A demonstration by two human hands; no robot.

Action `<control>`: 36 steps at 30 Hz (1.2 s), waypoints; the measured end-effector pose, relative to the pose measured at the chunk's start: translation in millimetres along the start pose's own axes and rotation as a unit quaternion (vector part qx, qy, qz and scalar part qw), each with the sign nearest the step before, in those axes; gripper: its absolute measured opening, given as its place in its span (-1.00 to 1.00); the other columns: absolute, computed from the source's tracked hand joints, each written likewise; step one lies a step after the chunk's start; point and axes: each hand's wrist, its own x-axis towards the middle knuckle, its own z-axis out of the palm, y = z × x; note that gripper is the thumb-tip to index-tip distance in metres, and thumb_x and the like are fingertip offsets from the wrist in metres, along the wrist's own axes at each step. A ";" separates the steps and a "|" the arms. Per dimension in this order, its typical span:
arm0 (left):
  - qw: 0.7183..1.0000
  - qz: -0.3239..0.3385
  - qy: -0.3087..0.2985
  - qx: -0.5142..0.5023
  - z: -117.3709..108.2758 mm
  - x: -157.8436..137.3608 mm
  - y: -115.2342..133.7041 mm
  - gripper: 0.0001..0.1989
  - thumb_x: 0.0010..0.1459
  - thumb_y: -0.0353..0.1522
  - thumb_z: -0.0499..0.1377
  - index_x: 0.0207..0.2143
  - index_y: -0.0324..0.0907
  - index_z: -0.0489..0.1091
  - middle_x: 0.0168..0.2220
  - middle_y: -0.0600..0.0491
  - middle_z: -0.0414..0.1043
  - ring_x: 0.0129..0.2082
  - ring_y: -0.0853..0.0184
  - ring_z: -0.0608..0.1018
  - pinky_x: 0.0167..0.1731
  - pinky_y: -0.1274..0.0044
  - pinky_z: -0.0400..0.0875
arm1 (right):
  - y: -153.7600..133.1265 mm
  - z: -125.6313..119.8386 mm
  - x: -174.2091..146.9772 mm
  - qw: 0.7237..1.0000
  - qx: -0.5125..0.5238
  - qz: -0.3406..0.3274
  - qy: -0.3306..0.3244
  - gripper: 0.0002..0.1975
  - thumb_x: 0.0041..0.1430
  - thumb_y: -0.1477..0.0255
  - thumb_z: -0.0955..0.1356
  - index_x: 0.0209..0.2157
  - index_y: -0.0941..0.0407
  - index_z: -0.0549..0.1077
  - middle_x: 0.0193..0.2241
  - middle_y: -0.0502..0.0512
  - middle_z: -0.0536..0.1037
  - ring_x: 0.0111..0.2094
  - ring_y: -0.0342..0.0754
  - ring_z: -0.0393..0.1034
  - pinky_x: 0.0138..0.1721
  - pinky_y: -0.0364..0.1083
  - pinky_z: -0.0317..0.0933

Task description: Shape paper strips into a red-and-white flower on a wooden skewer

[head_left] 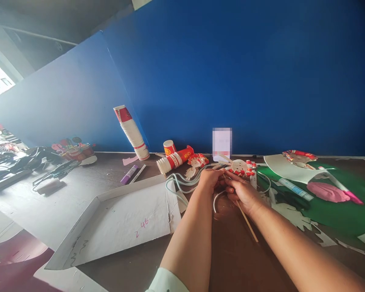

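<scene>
Left hand (211, 178): fingers curled, closed on the near side of the paper-cup craft piece (240, 166), a white disc with red-and-white strips splayed around it, lying toward the far edge of the worktop (63, 194).

Right hand (241, 192): fingers closed around a thin wooden stick (247, 221); the stick slants out below the hand toward the near edge. The two hands touch at the fingertips, just before the craft piece.

Pale green tubing (179, 182): several loops lying on the worktop, just left of the left hand, some strands running under it.

Second craft piece (196, 161): red-and-white, left of the first, near the far edge.

Cups lying on their side (174, 159): a short nested row, red and white, beside the second craft piece; one small cup (169, 147) upright behind them.

Tall cup stack (132, 133): leaning against the blue partition (231, 73) at the far edge.

Flat cardboard tray (121, 221): white, shallow rim, pink writing on it, left of the person's forearms, toward the near edge.

Purple glue stick (128, 174) and white pen (138, 173): side by side, beyond the tray.

Green sheet (346, 211): at the right edge, carrying a pink oval cutout (327, 192), a pink-tipped marker (342, 188) and a white-and-blue tube (295, 189).

White paper sheet (281, 166): overlapping the far side of the green sheet, a printed cutout on it.

White paper scraps (295, 217): near the right forearm.

Dark tools and cables (48, 170): at the left edge, too blurred to identify.
</scene>
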 end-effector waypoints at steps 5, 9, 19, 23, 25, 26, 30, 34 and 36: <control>1.000 0.009 -0.015 0.020 -3.7 2.1 -2.5 -0.77 0.00 -0.33 0.29 -0.56 -0.28 0.37 -0.65 0.11 0.29 -0.67 0.50 0.34 -0.61 0.62 0.27 | 1.4 -3.8 4.6 0.999 0.032 0.014 -0.003 -0.53 0.01 0.64 0.29 -0.01 0.07 0.44 -0.58 -0.01 0.41 -0.72 -0.31 0.07 -0.81 -0.36 -0.21; 0.999 -0.024 -0.036 -0.011 -8.0 -1.4 3.5 -0.77 0.06 -0.32 0.25 -0.53 -0.32 0.40 -0.63 0.09 0.31 -0.68 0.54 0.33 -0.62 0.66 0.25 | -1.0 -2.7 3.3 0.999 0.035 0.021 0.007 -0.57 0.04 0.64 0.28 -0.03 0.10 0.44 -0.56 0.01 0.40 -0.72 -0.33 0.06 -0.81 -0.37 -0.22; 0.998 -0.027 -0.050 -0.006 -10.0 -1.4 3.1 -0.82 0.00 -0.43 0.29 -0.56 -0.32 0.38 -0.64 0.11 0.29 -0.69 0.58 0.30 -0.66 0.69 0.19 | 0.8 -5.0 3.0 1.000 0.009 0.011 0.004 -0.45 -0.01 0.61 0.31 0.07 0.03 0.40 -0.57 0.01 0.44 -0.71 -0.31 0.08 -0.79 -0.35 -0.21; 0.998 -0.035 -0.040 0.015 -6.8 -1.0 2.7 -0.82 0.04 -0.41 0.25 -0.55 -0.32 0.38 -0.65 0.09 0.29 -0.69 0.54 0.34 -0.70 0.70 0.15 | 2.3 -3.8 1.4 1.000 0.013 -0.006 -0.007 -0.44 -0.05 0.57 0.34 0.06 0.01 0.41 -0.58 -0.02 0.43 -0.70 -0.29 0.07 -0.77 -0.33 -0.21; 0.999 -0.034 -0.036 0.013 -4.6 -1.8 3.3 -0.86 0.04 -0.43 0.25 -0.53 -0.32 0.40 -0.64 0.08 0.32 -0.68 0.53 0.36 -0.70 0.70 0.17 | 2.6 -2.0 -0.1 1.000 0.010 -0.014 -0.009 -0.46 -0.06 0.56 0.34 0.04 0.01 0.43 -0.61 -0.05 0.41 -0.69 -0.28 0.07 -0.76 -0.32 -0.21; 0.999 -0.031 -0.033 0.009 -3.5 -2.2 3.7 -0.87 0.03 -0.44 0.25 -0.52 -0.32 0.41 -0.62 0.08 0.33 -0.67 0.53 0.37 -0.68 0.70 0.21 | 2.8 -1.1 -0.7 1.000 0.005 -0.019 -0.007 -0.47 -0.06 0.55 0.33 0.02 0.02 0.44 -0.63 -0.06 0.39 -0.69 -0.27 0.07 -0.75 -0.31 -0.21; 1.000 -0.006 -0.015 -0.012 0.4 -3.9 4.5 -0.90 -0.04 -0.48 0.28 -0.55 -0.31 0.42 -0.62 0.09 0.33 -0.63 0.52 0.38 -0.56 0.66 0.36 | 4.7 1.9 -2.1 0.999 -0.026 -0.045 0.012 -0.51 -0.08 0.50 0.34 -0.02 0.04 0.47 -0.69 -0.10 0.33 -0.69 -0.25 0.07 -0.74 -0.28 -0.16; 1.000 -0.004 -0.004 -0.010 1.9 -4.2 5.4 -0.89 -0.02 -0.51 0.24 -0.57 -0.31 0.40 -0.64 0.11 0.30 -0.64 0.52 0.35 -0.55 0.65 0.37 | 5.4 3.3 -3.5 0.997 -0.056 -0.058 0.019 -0.43 -0.08 0.46 0.37 0.06 0.05 0.40 -0.72 -0.12 0.28 -0.70 -0.24 0.06 -0.72 -0.27 -0.13; 1.000 -0.007 -0.001 -0.009 2.0 -3.8 5.8 -0.89 -0.01 -0.52 0.22 -0.57 -0.32 0.40 -0.63 0.10 0.31 -0.64 0.52 0.36 -0.54 0.64 0.38 | 4.9 3.7 -4.4 0.996 -0.060 -0.059 0.015 -0.39 -0.08 0.46 0.37 0.11 0.06 0.36 -0.73 -0.13 0.26 -0.71 -0.24 0.04 -0.72 -0.26 -0.14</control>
